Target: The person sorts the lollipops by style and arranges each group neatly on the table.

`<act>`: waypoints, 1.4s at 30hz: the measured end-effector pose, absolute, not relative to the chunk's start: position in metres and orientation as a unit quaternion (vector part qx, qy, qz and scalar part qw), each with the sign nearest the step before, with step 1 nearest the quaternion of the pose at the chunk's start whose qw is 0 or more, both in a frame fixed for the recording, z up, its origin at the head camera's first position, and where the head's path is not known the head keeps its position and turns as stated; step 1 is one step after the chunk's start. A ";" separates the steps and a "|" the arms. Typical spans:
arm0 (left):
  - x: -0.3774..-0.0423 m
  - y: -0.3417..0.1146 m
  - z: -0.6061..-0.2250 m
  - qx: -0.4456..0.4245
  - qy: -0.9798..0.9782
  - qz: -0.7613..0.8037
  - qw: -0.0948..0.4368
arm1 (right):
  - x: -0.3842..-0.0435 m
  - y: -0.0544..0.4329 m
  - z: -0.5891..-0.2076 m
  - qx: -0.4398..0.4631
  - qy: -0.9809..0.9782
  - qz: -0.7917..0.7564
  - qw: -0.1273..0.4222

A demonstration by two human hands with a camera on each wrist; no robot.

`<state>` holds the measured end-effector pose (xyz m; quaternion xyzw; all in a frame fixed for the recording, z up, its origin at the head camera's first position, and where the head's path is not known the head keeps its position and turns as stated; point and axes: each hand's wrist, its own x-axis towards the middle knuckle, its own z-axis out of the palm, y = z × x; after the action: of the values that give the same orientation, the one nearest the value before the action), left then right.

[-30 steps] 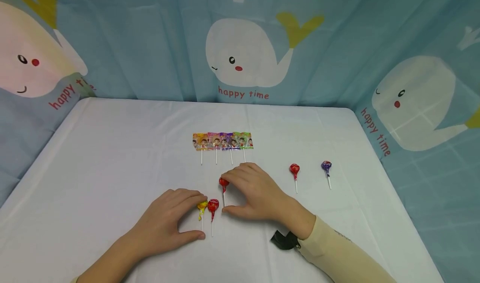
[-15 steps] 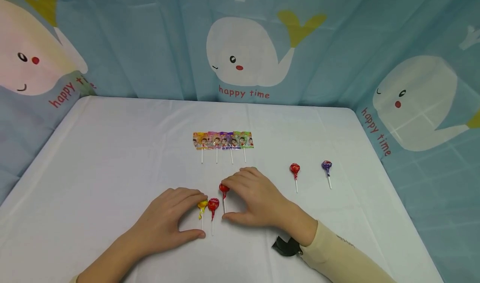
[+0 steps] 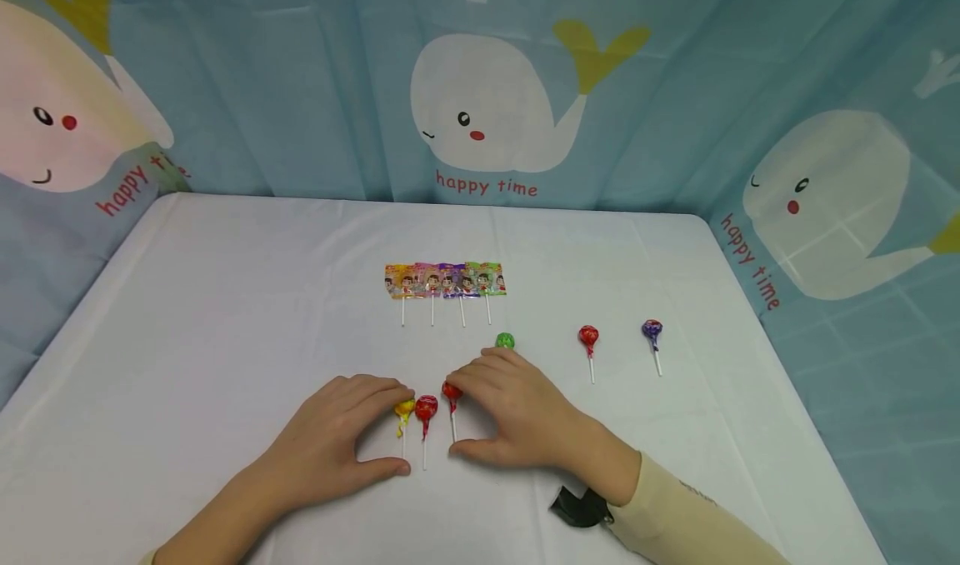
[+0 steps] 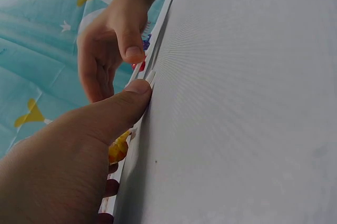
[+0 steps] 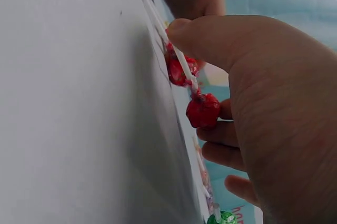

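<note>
In the head view my left hand (image 3: pixel 341 436) holds a yellow-wrapped lollipop (image 3: pixel 405 408), fingers at its candy head and thumb by the stick's lower end. A red lollipop (image 3: pixel 426 407) lies just right of it, between the two hands. My right hand (image 3: pixel 521 411) grips another red lollipop (image 3: pixel 452 392) lengthwise, fingertips on the head and thumb at the stick. The right wrist view shows that held red candy (image 5: pixel 203 111) against the fingers. Beyond the right hand's knuckles peeks a green lollipop (image 3: pixel 505 341), its stick hidden by the hand.
Flat-packed lollipops (image 3: pixel 446 280) in orange, pink, purple and green wrappers lie in a row farther back. To the right lie a red lollipop (image 3: pixel 588 337) and a purple one (image 3: pixel 652 329). A blue whale-print curtain (image 3: pixel 300 90) surrounds the white-covered table (image 3: pixel 225 298).
My right hand has drawn the red lollipop toward me and slightly right, down beside the middle red one. The green lollipop's head has come into sight behind it. The left hand stays put.
</note>
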<state>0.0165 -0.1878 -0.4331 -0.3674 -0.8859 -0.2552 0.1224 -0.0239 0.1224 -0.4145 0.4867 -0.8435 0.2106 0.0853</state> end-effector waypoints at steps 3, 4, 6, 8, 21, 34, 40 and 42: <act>0.016 -0.187 -0.433 -0.368 -0.885 -0.256 0.123 | -0.021 0.123 -0.416 0.487 -0.845 0.207 0.080; 0.016 -0.187 -0.433 -0.368 -0.886 -0.255 0.123 | -0.020 0.124 -0.417 0.488 -0.844 0.207 0.081; 0.016 -0.187 -0.433 -0.369 -0.885 -0.255 0.124 | -0.018 0.123 -0.418 0.492 -0.841 0.206 0.084; 0.016 -0.188 -0.433 -0.370 -0.885 -0.255 0.126 | -0.017 0.123 -0.419 0.498 -0.838 0.204 0.092; 0.017 -0.188 -0.435 -0.366 -0.888 -0.250 0.123 | -0.014 0.122 -0.418 0.507 -0.832 0.204 0.099; 0.015 -0.187 -0.438 -0.382 -0.878 -0.249 0.145 | -0.015 0.120 -0.422 0.508 -0.830 0.198 0.117; 0.013 -0.185 -0.439 -0.386 -0.875 -0.253 0.148 | -0.016 0.119 -0.423 0.501 -0.835 0.194 0.113; 0.013 -0.185 -0.440 -0.386 -0.875 -0.253 0.149 | -0.016 0.120 -0.424 0.499 -0.838 0.193 0.110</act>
<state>0.0125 -0.1845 -0.4397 -0.3859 -0.8746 -0.2532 0.1485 -0.0160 0.1196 -0.4236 0.4986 -0.8379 0.1927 0.1102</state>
